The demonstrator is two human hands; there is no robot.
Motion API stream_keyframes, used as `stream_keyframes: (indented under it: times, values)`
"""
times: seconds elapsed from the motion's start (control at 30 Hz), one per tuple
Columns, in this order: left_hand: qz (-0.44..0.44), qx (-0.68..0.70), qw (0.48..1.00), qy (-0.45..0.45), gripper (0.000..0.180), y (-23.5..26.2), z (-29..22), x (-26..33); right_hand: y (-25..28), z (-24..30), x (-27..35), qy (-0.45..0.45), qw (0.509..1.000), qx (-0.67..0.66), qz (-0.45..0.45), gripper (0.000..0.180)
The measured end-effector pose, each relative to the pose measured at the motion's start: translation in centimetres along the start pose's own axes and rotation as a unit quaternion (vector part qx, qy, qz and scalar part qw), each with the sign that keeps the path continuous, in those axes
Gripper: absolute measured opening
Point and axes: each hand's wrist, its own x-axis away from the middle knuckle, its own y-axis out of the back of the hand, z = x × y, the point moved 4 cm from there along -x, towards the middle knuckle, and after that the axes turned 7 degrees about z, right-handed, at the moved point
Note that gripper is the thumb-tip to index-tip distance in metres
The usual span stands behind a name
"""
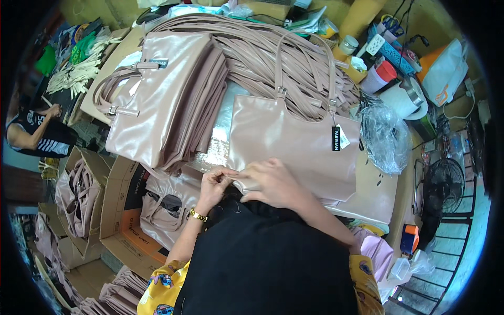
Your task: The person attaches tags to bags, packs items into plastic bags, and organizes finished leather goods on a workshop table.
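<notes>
A shiny dusty-pink handbag (294, 147) lies flat on the worktable before me, handles pointing away and a black tag hanging near the right handle. My left hand (214, 185) is closed, pinching the bag's near left corner between thumb and fingers. Wrapped over the folded edge of that same corner is my right hand (270, 181), its fingers bent and slightly blurred. What lies beneath the right palm is hidden. A tall stack of matching bags (168, 100) stands beyond my left hand, with the top one's handles hanging to the left.
Long pink straps (252, 52) are heaped at the back. A clear plastic bundle (386, 139) and a white kettle (407, 100) sit at right. An open carton (123, 210) holding bags stands at lower left. Another person (39, 128) is at far left; a black fan (443, 181) at far right.
</notes>
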Motion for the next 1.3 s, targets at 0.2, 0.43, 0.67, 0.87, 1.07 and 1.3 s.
stream_keyframes:
  times: [0.2, 0.43, 0.67, 0.87, 1.07, 1.3]
  values:
    - [0.006, -0.039, 0.998, -0.052, 0.022, 0.6, 0.3, -0.4, 1.3, -7.8, 14.1, -0.34, 0.91, 0.217, -0.097, 0.058]
    - [0.078, -0.339, 0.936, 0.056, 0.02, 1.0, -7.2, -0.8, -0.9, -8.8, 14.8, -0.405, 0.888, 0.2, -0.089, 0.065]
    - [0.185, -0.536, 0.812, -0.141, 0.066, -11.1, -9.7, -1.9, -0.5, -10.0, 16.6, -0.349, 0.93, 0.093, -0.068, 0.07]
    - [0.184, -0.629, 0.745, -0.126, 0.073, -10.2, -6.0, -2.1, -0.2, -9.2, 20.0, -0.372, 0.925, 0.054, -0.059, 0.074]
    - [0.251, -0.615, 0.736, -0.132, 0.07, -8.3, -6.1, -1.5, 5.9, -12.4, 19.3, -0.313, 0.933, -0.065, 0.163, 0.055]
    - [0.241, -0.628, 0.727, -0.139, 0.072, -8.1, -5.9, -1.5, 14.0, -14.2, -0.2, -0.092, 0.959, -0.145, -0.227, 0.02]
